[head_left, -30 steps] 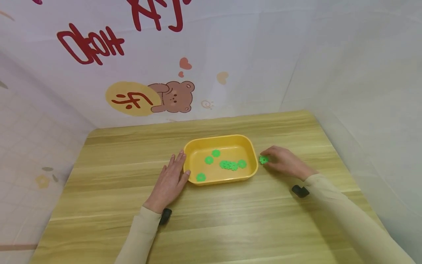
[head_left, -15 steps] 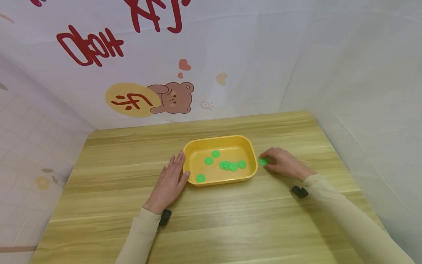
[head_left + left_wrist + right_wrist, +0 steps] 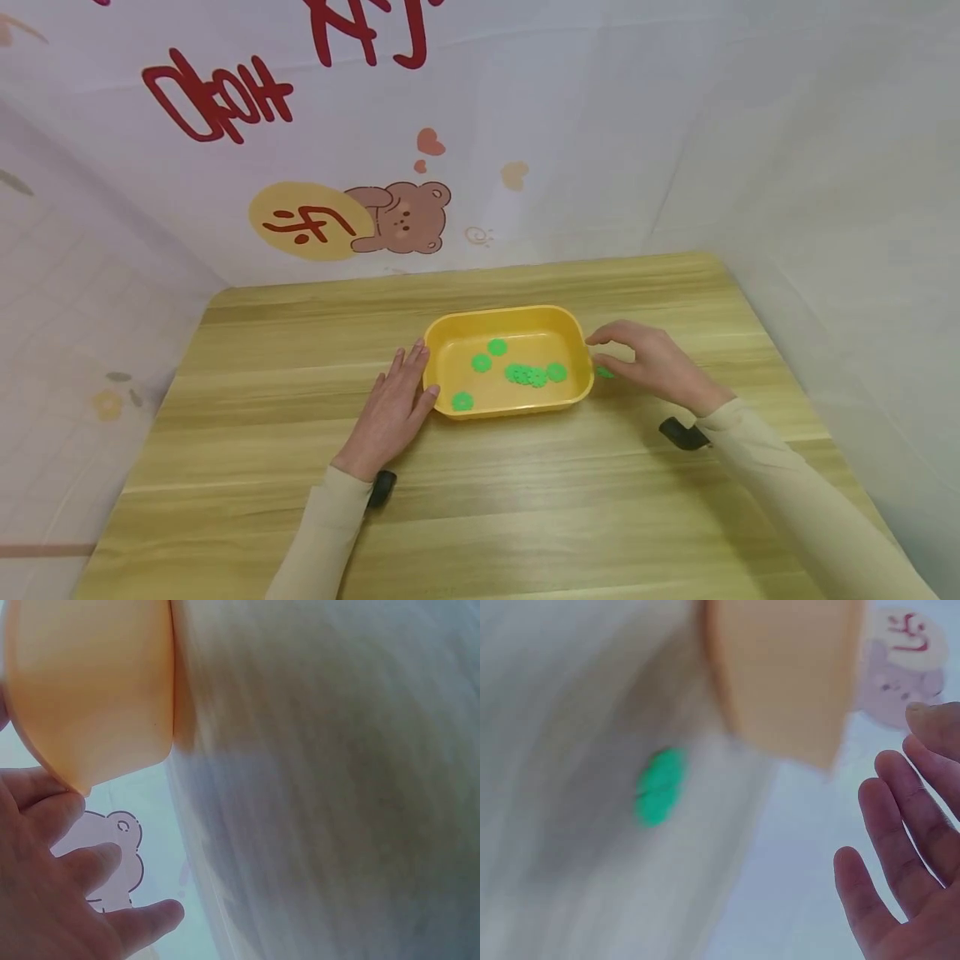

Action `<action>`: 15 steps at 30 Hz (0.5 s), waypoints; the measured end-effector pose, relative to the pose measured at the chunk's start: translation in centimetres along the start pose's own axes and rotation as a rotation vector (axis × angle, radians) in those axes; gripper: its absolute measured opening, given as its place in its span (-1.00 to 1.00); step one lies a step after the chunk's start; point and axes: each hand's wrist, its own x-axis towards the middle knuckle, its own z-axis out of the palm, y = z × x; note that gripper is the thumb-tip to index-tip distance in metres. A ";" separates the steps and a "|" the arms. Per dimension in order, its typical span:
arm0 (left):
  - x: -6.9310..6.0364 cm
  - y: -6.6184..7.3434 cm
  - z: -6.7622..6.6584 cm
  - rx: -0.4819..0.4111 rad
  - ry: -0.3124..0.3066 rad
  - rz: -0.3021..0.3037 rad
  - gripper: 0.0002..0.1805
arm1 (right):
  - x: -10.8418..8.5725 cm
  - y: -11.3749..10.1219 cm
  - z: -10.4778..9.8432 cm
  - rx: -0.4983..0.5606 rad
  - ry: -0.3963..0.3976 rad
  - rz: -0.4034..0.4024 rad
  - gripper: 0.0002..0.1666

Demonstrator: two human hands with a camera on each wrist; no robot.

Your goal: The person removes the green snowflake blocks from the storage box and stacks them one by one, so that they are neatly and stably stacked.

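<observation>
A shallow yellow tray stands on the table with several green notched plastic discs inside, some overlapping in a small cluster. My left hand lies along the tray's left side, its fingertips touching the rim, as the left wrist view also shows. Just off the opposite side is my right hand, fingers spread and nothing between them. Below it, one green disc lies on the tabletop, mostly hidden by the hand in the head view.
The wood-grain table extends around the tray. White cloth walls close in the back and both sides, the back one printed with a bear. Dark wrist cameras hang under both wrists.
The right hand has come off the loose disc, lifting slightly with thumb and fingers apart; the disc stays on the table. The left hand keeps its place at the tray.
</observation>
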 end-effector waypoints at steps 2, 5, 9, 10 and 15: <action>0.0 0.0 0.0 -0.001 -0.001 -0.002 -0.25 | 0.5 -1.3 -0.3 -0.001 0.000 -0.024 -0.69; 0.0 0.0 0.0 0.002 -0.001 -0.005 -0.24 | 1.3 -3.0 -0.6 -0.006 -0.016 -0.056 -0.72; 0.0 0.0 -0.1 0.000 -0.002 -0.009 -0.25 | 2.6 -4.6 -0.8 -0.021 -0.042 -0.103 -0.71; 0.0 0.0 -0.1 -0.003 -0.001 -0.009 -0.25 | 2.9 -4.9 -0.9 -0.025 -0.049 -0.118 -0.70; 0.0 -0.1 0.0 -0.004 0.003 -0.013 -0.25 | 4.8 -6.1 -0.8 -0.033 -0.089 -0.180 -0.69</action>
